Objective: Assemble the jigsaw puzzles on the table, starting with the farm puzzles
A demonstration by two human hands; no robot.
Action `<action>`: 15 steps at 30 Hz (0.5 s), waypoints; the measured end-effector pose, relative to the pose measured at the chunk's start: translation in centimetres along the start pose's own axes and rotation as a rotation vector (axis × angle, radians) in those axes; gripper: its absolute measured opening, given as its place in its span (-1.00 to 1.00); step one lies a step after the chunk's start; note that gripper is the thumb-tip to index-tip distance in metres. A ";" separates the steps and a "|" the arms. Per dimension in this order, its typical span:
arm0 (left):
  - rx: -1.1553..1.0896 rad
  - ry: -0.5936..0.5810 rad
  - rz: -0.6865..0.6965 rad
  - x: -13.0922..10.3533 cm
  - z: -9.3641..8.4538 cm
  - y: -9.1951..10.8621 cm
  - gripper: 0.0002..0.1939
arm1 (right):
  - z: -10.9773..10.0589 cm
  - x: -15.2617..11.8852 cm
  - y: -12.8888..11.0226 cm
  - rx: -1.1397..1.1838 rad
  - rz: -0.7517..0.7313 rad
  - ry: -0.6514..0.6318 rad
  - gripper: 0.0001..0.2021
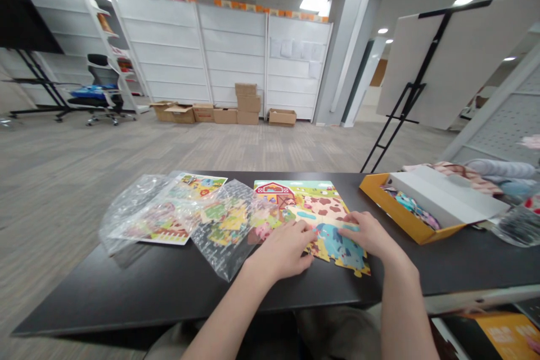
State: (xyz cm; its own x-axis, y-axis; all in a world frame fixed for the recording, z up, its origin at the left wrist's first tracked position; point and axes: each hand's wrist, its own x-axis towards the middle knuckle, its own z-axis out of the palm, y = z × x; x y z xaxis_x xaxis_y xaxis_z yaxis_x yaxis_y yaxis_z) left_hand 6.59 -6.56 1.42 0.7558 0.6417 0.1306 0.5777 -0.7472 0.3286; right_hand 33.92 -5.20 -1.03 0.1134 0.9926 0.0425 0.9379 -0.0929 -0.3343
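A partly joined farm jigsaw puzzle lies on the black table, with a red barn, a brown-spotted cow and a blue animal on it. Its near edge is ragged with knobs. My left hand rests on the puzzle's lower left part, fingers stretched out and fingertips touching the surface. On the right side, my right hand lies with fingers apart over the blue animal pieces. Left of the puzzle is a clear plastic bag holding loose pieces. What lies directly under my palms is hidden.
Farther left, a printed picture sheet lies beneath crumpled clear plastic. An opened yellow box with white flaps stands on the right, colourful contents inside. Beyond it are rolled fabrics. A whiteboard stand rises behind the table.
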 end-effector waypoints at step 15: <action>-0.176 0.019 -0.013 0.2 1.3 -0.8 -0.58 | -1.1 -0.4 -2.0 0.353 -0.014 0.242 -0.74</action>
State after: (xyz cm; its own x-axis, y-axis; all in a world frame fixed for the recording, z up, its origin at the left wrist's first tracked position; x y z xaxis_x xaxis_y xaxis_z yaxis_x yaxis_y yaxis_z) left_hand 6.71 -6.06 0.03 0.7416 0.6555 0.1426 0.5231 -0.6981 0.4889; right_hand 32.41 -5.51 0.65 0.2147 0.9430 0.2545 0.7749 -0.0058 -0.6321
